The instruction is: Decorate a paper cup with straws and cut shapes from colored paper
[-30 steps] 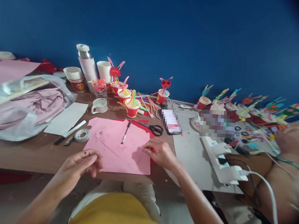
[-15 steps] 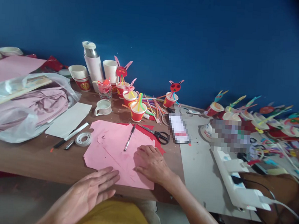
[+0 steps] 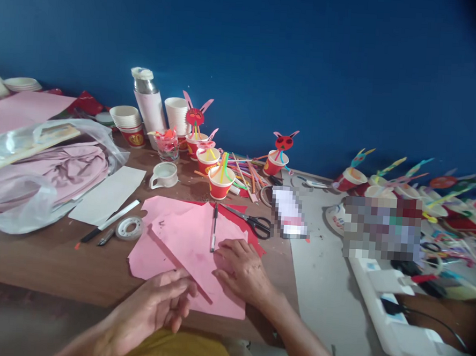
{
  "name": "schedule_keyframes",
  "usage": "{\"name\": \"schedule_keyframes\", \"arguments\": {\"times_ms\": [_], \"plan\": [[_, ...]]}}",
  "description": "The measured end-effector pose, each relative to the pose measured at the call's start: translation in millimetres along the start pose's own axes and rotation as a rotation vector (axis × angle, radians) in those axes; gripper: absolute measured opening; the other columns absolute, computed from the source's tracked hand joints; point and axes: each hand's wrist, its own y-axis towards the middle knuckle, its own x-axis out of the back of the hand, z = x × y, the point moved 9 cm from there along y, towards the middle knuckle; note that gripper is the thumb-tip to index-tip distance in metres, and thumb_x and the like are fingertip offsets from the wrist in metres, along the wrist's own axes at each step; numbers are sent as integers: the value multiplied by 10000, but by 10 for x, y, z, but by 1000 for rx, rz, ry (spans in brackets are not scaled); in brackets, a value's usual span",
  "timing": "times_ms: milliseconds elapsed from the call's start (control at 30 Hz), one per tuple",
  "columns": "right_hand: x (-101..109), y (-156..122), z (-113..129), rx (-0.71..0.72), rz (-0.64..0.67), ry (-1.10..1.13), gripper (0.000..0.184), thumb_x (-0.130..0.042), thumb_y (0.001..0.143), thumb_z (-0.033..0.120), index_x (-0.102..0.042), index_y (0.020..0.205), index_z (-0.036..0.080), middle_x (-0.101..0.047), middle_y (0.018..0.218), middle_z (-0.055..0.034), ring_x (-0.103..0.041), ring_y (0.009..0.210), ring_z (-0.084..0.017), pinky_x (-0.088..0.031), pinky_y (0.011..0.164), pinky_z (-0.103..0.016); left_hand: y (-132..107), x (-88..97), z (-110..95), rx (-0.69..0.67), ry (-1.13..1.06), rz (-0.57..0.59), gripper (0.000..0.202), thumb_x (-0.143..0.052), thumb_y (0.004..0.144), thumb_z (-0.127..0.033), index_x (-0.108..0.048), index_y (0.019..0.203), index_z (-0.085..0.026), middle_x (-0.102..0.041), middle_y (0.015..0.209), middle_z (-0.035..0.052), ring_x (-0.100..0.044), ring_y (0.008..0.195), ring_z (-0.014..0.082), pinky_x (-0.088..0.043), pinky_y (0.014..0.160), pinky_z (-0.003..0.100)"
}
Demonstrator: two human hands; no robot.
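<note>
Both hands — left hand (image 3: 153, 307) and right hand (image 3: 242, 269) — press flat, fingers open, on thin, floppy pink paper (image 3: 189, 245); best gripped at edges.

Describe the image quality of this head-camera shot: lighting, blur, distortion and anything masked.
Head view: soft, even light with faint shadows; the pink paper and right hand are fairly sharp, the left hand slightly soft; wide-angle bending smears the paper cup crafts at right; the top right corner is vignetted dark; two pixelated patches mask table items.
</note>
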Motion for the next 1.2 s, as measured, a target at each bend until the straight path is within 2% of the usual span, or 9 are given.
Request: {"name": "schedule_keyframes", "arguments": {"times_ms": [133,267,433,600,700,800,900,1100,1200], "plan": [[52,3,-4,-9,-40,16,226,-580,809,312,-600,1006,202,-597,1046,-71,-514,953,-218,-421,811,-325,137,-49,-120,-89,414,-3,326,-584,768,-457,-547,758,-133,-622,662,22,-520,436,84,-380,399,196],[125,74,-154,-201,-39,-70,240,-447,885,361,-603,826,187,-646,802,-38,-583,709,-153,-400,624,-246,293,77,-73,-38,614,-96,459,-494,763,-578,-526,713,-123,-640,627,54,-526,397,108,-369,364,212],[81,353,-229,-329,73,-297,431,-411,840,544,-613,726,181,-669,656,-54,-622,618,-189,-365,549,-250,388,75,7,4,632,-90,464,-471,760,-579,-518,713,-120,-677,691,101,-548,397,125,-351,333,213],[62,426,-315,-396,138,-393,241,-467,799,321,-655,729,188,-698,729,-64,-637,677,-193,-370,570,-250,344,53,-20,-20,586,-71,439,-467,767,-550,-526,707,-119,-681,701,92,-556,406,122,-357,344,211],[228,262,-453,-450,160,-376,260,-456,799,335,-659,706,203,-694,720,-47,-631,692,-183,-363,572,-244,320,104,-34,-41,569,-87,452,-461,765,-552,-536,678,-115,-686,687,106,-554,402,126,-359,348,216],[506,117,-675,-558,136,-399,304,-423,823,369,-663,713,217,-692,728,-38,-622,674,-180,-347,546,-244,305,138,-5,-25,526,-72,423,-472,757,-537,-511,649,-130,-694,673,121,-554,402,131,-361,352,219],[678,172,-893,-642,118,-447,298,-428,822,365,-677,761,213,-697,768,-54,-629,707,-192,-366,568,-249,299,209,-3,-49,486,-102,379,-482,753,-520,-494,683,-148,-670,560,87,-549,399,142,-355,355,215],[657,608,-1132,-663,67,-479,333,-395,855,385,-670,854,196,-697,859,-93,-640,815,-239,-414,653,-294,373,387,89,-93,493,-133,360,-438,776,-527,-447,724,-171,-644,482,66,-536,361,147,-355,356,213],[643,604,-1144,-663,48,-473,394,-348,883,438,-657,899,194,-692,870,-101,-640,822,-247,-422,660,-306,403,444,148,-73,498,-148,334,-417,789,-510,-431,751,-178,-650,489,66,-548,363,153,-352,353,211]]}}
